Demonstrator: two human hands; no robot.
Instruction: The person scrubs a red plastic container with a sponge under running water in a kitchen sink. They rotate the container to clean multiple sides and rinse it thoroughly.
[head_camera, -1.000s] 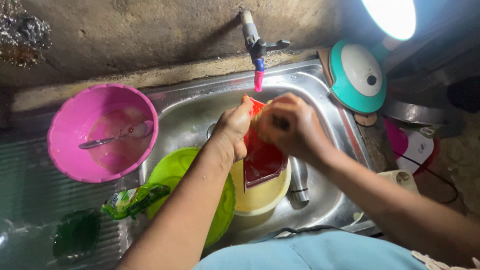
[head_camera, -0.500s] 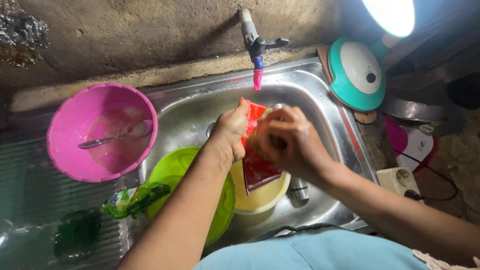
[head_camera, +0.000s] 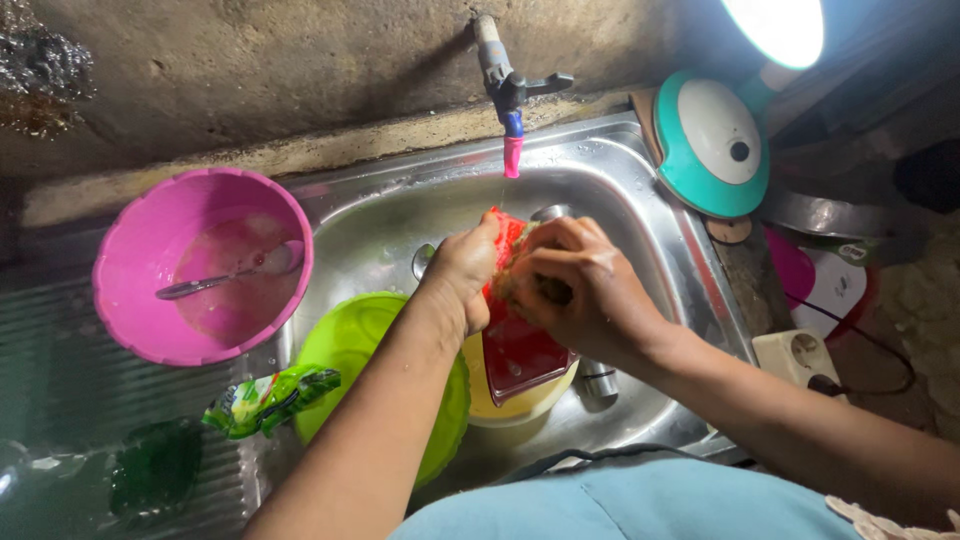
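Over the steel sink (head_camera: 640, 200), the left hand (head_camera: 462, 270) grips the upper edge of a red square container (head_camera: 520, 350), held tilted under the tap (head_camera: 505, 95) at 12 o'clock. The right hand (head_camera: 570, 290) is closed on a scrub pad (head_camera: 530, 285) pressed against the container's rim. Just below sits a yellow bowl (head_camera: 510, 405); a green bowl (head_camera: 345, 345) lies at 8 o'clock. At 9 o'clock a pink basin (head_camera: 130, 250) holds cloudy water and a spoon (head_camera: 215, 280). Little free room remains in the sink.
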